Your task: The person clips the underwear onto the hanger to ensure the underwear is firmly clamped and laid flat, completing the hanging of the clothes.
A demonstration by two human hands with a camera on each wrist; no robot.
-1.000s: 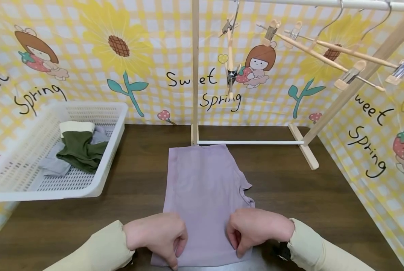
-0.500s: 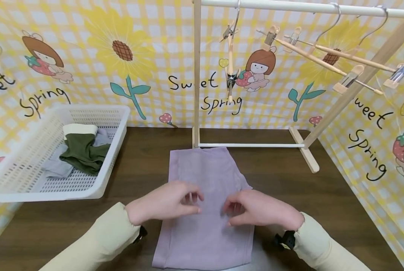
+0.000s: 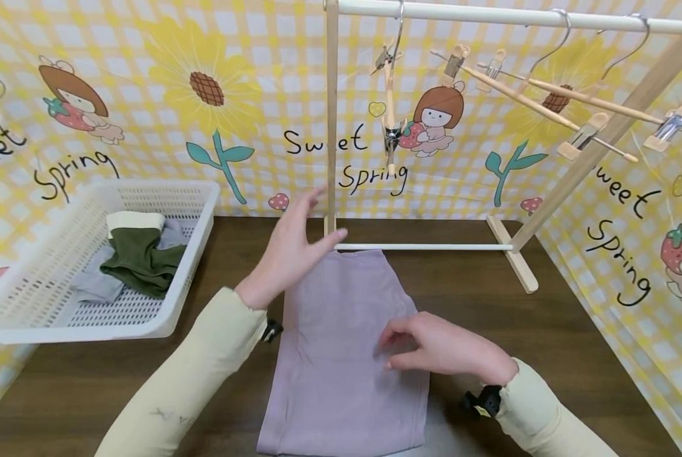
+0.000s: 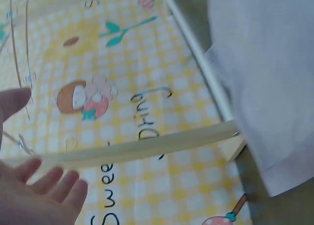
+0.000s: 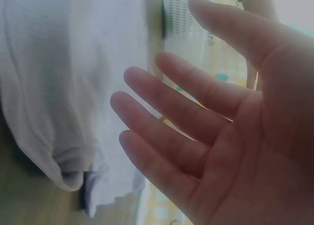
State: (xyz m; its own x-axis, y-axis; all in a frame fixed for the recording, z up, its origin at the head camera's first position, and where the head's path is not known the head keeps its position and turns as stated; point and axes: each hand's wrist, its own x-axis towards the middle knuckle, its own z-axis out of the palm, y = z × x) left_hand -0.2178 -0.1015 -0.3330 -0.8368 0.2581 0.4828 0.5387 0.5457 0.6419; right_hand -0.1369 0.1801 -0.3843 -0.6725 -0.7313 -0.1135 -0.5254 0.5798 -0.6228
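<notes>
A lilac garment (image 3: 347,393) lies smoothed out lengthwise on the dark wooden table, its far end at the foot of a clothes rack. My left hand (image 3: 289,244) is raised over its far left corner, thumb and fingers spread, by the rack's left post (image 3: 332,127). Nothing is in its fingers (image 4: 73,193). Over the garment's right side hovers my right hand (image 3: 438,346), fingers bent loosely and holding nothing. In the right wrist view the palm (image 5: 235,171) faces the camera, with the garment (image 5: 108,87) beyond the fingertips.
Clip hangers hang from the rack's white rail (image 3: 489,13): one hanger (image 3: 390,108) near the left post, two more, including a hanger (image 3: 524,98), to the right. A white basket (image 3: 195,254) at left holds green shorts (image 3: 141,257) with a cream waistband and pale grey cloth.
Both hands have let go of the garment's near edge and lifted. My left hand has moved up and away toward the rack; the right has drawn back over the middle of the garment.
</notes>
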